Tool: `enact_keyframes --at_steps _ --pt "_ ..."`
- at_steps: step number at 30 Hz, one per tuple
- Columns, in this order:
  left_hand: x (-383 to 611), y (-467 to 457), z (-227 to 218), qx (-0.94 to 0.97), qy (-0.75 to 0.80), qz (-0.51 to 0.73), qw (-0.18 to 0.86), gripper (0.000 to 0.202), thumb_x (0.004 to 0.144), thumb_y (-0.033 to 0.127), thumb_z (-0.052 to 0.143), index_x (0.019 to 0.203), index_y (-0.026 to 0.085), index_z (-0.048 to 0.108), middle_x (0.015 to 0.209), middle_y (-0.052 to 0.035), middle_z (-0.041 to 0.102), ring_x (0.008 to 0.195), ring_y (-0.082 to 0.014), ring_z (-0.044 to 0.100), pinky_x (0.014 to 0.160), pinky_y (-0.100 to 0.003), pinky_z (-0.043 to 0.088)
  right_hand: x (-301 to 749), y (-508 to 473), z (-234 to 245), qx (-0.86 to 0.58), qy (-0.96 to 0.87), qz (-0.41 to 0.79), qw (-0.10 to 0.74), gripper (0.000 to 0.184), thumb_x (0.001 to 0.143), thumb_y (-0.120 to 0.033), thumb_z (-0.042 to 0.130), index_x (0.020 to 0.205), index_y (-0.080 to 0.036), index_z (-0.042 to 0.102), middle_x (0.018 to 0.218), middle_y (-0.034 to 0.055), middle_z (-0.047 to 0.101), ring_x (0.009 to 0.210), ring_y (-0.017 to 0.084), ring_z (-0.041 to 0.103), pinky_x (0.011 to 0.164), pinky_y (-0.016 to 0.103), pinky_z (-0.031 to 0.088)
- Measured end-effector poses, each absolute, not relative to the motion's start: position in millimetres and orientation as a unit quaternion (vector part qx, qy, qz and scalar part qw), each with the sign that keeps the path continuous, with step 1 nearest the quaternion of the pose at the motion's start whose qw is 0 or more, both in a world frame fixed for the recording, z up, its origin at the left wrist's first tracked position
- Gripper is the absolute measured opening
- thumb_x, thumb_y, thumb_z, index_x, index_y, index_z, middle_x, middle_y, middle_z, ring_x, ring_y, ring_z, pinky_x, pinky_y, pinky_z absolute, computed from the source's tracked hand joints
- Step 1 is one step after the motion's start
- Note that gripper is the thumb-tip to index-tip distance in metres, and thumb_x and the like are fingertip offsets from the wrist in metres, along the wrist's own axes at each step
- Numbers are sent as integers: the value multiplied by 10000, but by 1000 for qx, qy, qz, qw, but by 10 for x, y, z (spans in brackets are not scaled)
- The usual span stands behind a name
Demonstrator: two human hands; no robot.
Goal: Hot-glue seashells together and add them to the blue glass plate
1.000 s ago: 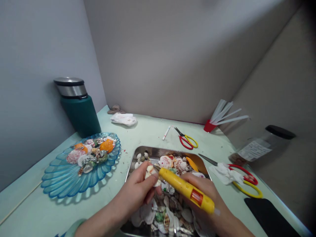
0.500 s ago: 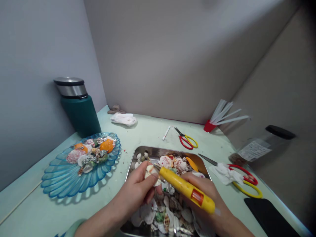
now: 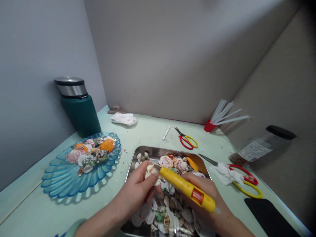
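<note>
Between thumb and fingers my left hand point(image 3: 139, 184) pinches a pale seashell point(image 3: 152, 171). My right hand point(image 3: 204, 191) is wrapped round a yellow hot glue gun point(image 3: 185, 186), whose metal nozzle points left at the shell, touching it or very close. A clear glue stick end pokes out of the gun's back. Both hands are over a metal tray point(image 3: 138, 151) full of shells, with a spotted cone shell point(image 3: 167, 222) near its front. The fingers of my right hand are partly hidden by the gun.
On the left is a blue scalloped plate point(image 3: 74, 187) with decorated shells, before a green bottle point(image 3: 81, 112). Small scissors point(image 3: 186, 140) lie behind the tray, larger scissors point(image 3: 243, 174) with tissue at right. Beyond stand a red cup point(image 3: 209, 126) of glue sticks and a clear jar point(image 3: 256, 148).
Almost nothing differs. Both hands keep their hold on the shell and the glue gun, with the nozzle still at the shell.
</note>
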State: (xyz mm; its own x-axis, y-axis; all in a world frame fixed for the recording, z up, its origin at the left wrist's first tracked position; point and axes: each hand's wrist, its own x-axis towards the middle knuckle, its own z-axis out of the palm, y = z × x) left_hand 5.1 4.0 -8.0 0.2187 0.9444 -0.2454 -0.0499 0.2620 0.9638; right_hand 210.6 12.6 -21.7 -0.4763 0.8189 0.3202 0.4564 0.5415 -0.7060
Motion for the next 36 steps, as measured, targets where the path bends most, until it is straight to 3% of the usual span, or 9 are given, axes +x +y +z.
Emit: enact_keyframes --at_steps 12,18,25,36 --pt "44 46 -110 461 472 406 632 165 843 345 474 843 188 424 591 50 571 335 -13 319 330 -131 197 2114 131 -235 -409 -801 281 336 73 811 -207 527 848 -195 589 684 -18 605 572 124 529 538 221 380" --pt "33 38 -99 438 470 421 640 164 841 351 480 839 194 432 603 47 579 319 -12 301 316 -137 196 2112 137 -204 -389 -811 274 340 92 819 -253 520 793 -192 583 647 -18 579 549 121 520 518 222 372" --pt "-4 52 -116 401 448 454 658 102 851 276 467 807 187 446 581 42 580 323 -9 308 338 -141 220 2129 152 -257 -399 -802 293 335 81 822 -244 521 829 -195 585 664 -18 592 565 126 536 536 224 380" --pt "-10 48 -58 385 446 419 691 80 833 261 477 837 184 458 537 51 552 315 -9 300 334 -149 172 2126 156 -245 -398 -806 280 338 53 805 -206 533 815 -190 583 666 -24 590 563 117 525 526 213 372"
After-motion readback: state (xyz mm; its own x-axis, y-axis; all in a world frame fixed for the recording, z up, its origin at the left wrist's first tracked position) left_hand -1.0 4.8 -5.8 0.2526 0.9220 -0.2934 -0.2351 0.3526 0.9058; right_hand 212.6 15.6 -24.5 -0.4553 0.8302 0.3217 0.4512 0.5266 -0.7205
